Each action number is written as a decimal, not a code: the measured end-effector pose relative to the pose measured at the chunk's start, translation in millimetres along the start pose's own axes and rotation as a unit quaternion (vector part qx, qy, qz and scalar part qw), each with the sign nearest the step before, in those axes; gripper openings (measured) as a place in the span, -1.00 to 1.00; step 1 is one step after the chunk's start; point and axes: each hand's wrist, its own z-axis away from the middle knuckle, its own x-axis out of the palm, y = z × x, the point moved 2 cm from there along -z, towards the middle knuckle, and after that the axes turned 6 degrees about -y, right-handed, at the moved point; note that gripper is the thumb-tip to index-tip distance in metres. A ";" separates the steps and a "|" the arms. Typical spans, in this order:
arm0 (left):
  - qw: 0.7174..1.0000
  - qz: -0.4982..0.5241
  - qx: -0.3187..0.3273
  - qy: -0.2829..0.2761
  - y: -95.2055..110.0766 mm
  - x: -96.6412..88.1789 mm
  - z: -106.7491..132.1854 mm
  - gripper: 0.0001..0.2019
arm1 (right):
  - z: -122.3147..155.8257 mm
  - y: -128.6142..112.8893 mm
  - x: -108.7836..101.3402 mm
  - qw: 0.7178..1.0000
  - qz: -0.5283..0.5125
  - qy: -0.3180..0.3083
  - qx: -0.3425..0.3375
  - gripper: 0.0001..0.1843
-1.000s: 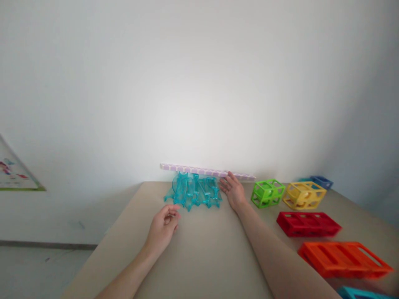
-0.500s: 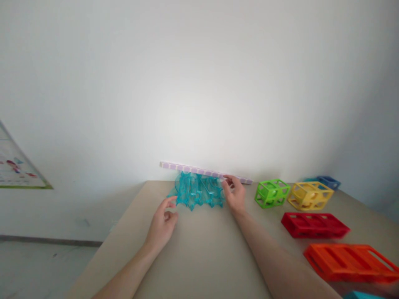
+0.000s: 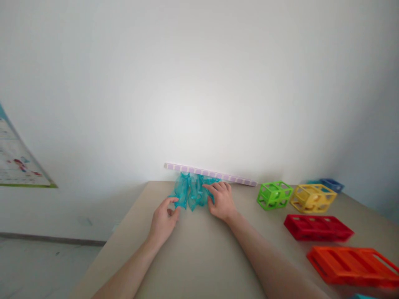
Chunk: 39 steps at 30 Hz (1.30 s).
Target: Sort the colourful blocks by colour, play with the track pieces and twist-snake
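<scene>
Left hand [image 3: 163,221]: at the lower left edge of the teal plastic pieces [image 3: 184,189]; thumb and forefinger a narrow gap apart, tips at or just beside the plastic; cannot tell of any firm pinch.
Right hand [image 3: 222,201]: palm down over the right end of the same pieces, with fingers [image 3: 218,186] moderately spread and bent; underside hidden, so cannot tell of a grip.
Teal plastic pieces: between both hands, at the far edge of the counter [image 3: 193,257]; one linked frame or several parts, too blurred to tell.
Handling: best steadied from both ends at once, with light pressure on thicker edges; probably light, slick and apt to skid if pushed from one side only.
Blue-green sliver [image 3: 361,296]: at the bottom edge, mostly out of view.
Orange block [image 3: 352,263]: right of the right forearm, clear of contact.
Red block [image 3: 318,228]: just beyond the orange one.
Green block [image 3: 274,195] and yellow block [image 3: 313,198]: side by side, right of the right hand.
Blue block [image 3: 332,185]: behind the yellow one.
Purple strip [image 3: 212,172]: slanting along the wall [image 3: 193,104], directly above the teal plastic; likely the main obstacle to any upward lift, so safer to draw nearer first.
</scene>
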 end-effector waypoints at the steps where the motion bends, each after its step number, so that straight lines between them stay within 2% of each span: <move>1: 1.000 0.011 -0.008 0.007 -1.8 -0.5 -1.2 -0.71 | 0.0 2.5 1.2 1.000 0.002 0.001 0.003 -0.54; 10: 0.985 0.155 -0.036 0.072 -11.9 -4.0 -13.3 -0.65 | 0.3 12.9 6.9 0.995 -0.035 0.081 0.054 -0.65; 14: 0.979 0.188 -0.043 0.063 -10.2 -2.6 -12.2 -0.64 | 2.5 9.8 2.9 0.991 -0.058 0.103 0.056 -0.67; 20: 0.981 0.184 -0.043 0.044 -9.3 -0.1 -10.6 -0.66 | 4.9 8.6 -2.5 0.989 -0.073 0.115 0.056 -0.64; 24: 0.983 0.171 -0.045 0.042 -11.2 -0.8 -11.7 -0.65 | 6.0 7.0 -3.0 0.993 -0.054 0.090 0.058 -0.62; 27: 0.986 0.157 -0.043 0.039 -12.6 -1.9 -11.9 -0.65 | 9.7 -1.0 0.1 0.998 -0.026 0.037 0.038 -0.64; 31: 0.990 0.130 -0.036 0.042 -12.5 -3.2 -9.6 -0.64 | 18.3 -14.4 2.5 0.999 0.028 -0.028 0.014 -0.39; 33: 0.992 0.115 -0.036 0.043 -11.1 -3.4 -7.8 -0.64 | 21.5 -18.6 1.4 0.997 0.058 -0.046 0.009 -0.33; 36: 0.994 0.091 -0.038 0.044 -7.8 -3.8 -5.3 -0.65 | 22.6 -21.3 -0.6 0.993 0.097 -0.065 0.002 -0.33; 39: 0.996 0.062 -0.033 0.049 -5.5 -5.5 -3.6 -0.65 | 19.7 -22.7 0.8 0.989 0.131 -0.071 0.005 -0.43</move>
